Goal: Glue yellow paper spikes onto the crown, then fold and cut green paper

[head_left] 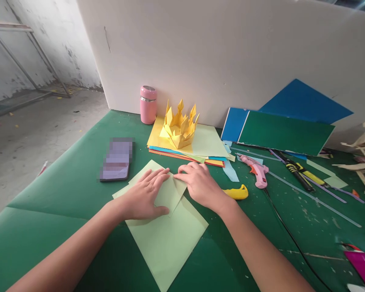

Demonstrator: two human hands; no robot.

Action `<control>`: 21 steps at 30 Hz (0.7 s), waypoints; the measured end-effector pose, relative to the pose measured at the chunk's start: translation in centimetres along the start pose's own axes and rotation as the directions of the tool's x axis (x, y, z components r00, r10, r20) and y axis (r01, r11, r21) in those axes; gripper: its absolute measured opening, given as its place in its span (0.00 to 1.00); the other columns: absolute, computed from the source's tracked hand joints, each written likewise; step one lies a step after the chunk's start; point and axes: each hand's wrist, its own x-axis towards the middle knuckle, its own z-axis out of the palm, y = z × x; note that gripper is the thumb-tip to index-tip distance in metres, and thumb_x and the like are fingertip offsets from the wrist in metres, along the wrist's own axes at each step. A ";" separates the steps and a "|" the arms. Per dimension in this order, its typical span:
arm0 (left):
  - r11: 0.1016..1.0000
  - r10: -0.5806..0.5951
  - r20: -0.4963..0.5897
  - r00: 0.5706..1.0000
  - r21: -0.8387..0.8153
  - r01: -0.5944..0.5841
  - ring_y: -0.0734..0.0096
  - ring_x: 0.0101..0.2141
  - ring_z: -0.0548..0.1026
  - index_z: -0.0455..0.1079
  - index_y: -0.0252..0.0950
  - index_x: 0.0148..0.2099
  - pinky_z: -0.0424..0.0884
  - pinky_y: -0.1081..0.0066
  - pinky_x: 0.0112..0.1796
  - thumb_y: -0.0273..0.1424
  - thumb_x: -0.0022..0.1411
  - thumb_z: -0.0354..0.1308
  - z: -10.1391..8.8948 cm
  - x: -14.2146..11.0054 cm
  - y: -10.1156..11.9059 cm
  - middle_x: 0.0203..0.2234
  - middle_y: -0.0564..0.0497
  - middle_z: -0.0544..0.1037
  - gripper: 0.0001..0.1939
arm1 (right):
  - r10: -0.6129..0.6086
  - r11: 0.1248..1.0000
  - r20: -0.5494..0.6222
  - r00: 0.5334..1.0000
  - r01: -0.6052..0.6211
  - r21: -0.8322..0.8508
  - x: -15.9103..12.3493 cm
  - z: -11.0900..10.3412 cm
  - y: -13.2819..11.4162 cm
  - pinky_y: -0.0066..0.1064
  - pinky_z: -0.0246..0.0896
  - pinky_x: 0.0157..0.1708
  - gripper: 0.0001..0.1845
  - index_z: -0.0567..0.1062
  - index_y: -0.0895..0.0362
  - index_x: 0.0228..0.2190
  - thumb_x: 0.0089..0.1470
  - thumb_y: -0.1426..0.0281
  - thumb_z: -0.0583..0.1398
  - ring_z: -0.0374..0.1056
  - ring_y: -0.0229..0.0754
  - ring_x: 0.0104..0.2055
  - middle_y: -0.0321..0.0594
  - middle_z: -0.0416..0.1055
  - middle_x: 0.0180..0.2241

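The head view is showing the green table (79,158) bearing pale green paper (173,239), which is lying in the near middle, a folded flap under both hands. A stack of coloured paper (211,140) is sitting beyond it, carrying a yellow paper crown (179,132) (spiky all around). The left hand (146,194) is pressing flat, fingers spread, gripping nothing. The right hand (200,184) is holding the flap's edge narrowly between thumb and fingers. The pink glue gun (258,172) is resting to the right.
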 end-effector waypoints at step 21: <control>1.000 -0.023 0.010 1.000 0.005 0.023 0.49 0.64 0.47 0.52 0.33 0.64 0.45 0.51 0.62 0.44 0.54 0.56 -0.5 -0.1 0.5 0.61 0.39 0.58 0.39 | 0.016 1.000 0.020 1.000 -0.016 -0.024 -1.2 -0.6 0.8 0.38 0.46 0.42 0.24 0.76 0.50 0.45 0.50 0.81 0.55 0.60 0.46 0.44 0.41 0.71 0.40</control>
